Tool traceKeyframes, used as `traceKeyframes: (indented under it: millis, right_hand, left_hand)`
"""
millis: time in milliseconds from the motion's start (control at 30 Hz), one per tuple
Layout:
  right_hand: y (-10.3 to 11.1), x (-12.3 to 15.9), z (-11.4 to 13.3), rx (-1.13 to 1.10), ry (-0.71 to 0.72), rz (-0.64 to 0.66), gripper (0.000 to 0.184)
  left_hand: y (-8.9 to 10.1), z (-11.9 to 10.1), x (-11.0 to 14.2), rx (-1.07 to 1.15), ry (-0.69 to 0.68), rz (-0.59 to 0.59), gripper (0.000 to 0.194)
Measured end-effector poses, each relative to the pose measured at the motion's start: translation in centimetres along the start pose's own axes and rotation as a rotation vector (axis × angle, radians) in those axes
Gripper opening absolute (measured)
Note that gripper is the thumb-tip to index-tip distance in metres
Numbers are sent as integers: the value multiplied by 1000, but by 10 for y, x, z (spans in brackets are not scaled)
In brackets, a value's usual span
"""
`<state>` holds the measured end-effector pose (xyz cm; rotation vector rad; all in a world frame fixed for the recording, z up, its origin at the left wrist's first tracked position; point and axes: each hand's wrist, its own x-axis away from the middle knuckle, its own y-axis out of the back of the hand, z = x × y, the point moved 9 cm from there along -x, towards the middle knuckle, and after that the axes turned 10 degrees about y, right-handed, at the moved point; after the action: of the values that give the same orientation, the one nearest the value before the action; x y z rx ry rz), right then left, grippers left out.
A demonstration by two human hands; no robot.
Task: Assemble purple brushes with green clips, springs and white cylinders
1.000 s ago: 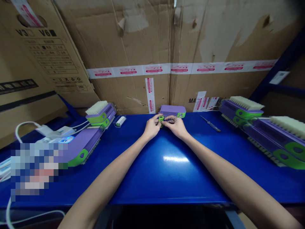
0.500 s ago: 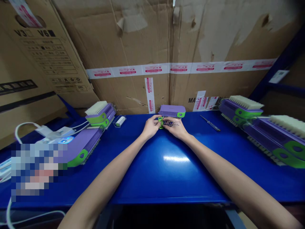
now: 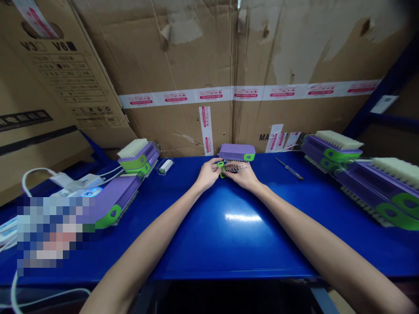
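Close together over the blue tabletop, my two hands meet at a small green plastic part (image 3: 221, 167). The fingers of my left hand (image 3: 208, 174) are closed on its left side. A metal coil spring (image 3: 237, 167) extends rightward from the green part, across the fingers of my right hand (image 3: 244, 175), which are closed at the spring's left end. The fingertips partly hide where spring and plastic meet. Just behind the hands sits a purple and green brush (image 3: 237, 151), bristles down.
Purple and green brushes stand at the left (image 3: 113, 198) and stacked at the right (image 3: 376, 187). A screwdriver (image 3: 290, 169) lies right of my hands, a small clear case (image 3: 164, 166) left. White cables and a power strip (image 3: 73, 183) occupy the left side. Cardboard (image 3: 183, 122) walls the back.
The green part has tilted slightly between my fingers, and the spring's free end has swung up a little. Both hands stay in nearly the same place.
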<state>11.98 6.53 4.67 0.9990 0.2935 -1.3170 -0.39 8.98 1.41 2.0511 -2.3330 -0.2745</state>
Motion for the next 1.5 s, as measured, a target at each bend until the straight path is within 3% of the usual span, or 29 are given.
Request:
traceKeyframes:
  millis: [433, 633, 933, 1167, 1500]
  right_hand:
    - [-2, 2, -4, 68, -11, 5, 12]
    - [-1, 1, 5, 41, 55, 48, 26]
    - [1, 4, -4, 81, -9, 19, 20]
    - [-6, 1, 12, 111, 75, 156, 18]
    - [-7, 2, 6, 255, 42, 163, 12]
  left_hand:
    - [-9, 1, -1, 42, 19, 112, 49]
    - [-6, 1, -3, 2, 27, 81, 45]
    - [-15, -4, 2, 19, 17, 231, 54]
    - [-15, 0, -1, 25, 33, 221, 56]
    - [-18, -4, 6, 71, 87, 325, 64]
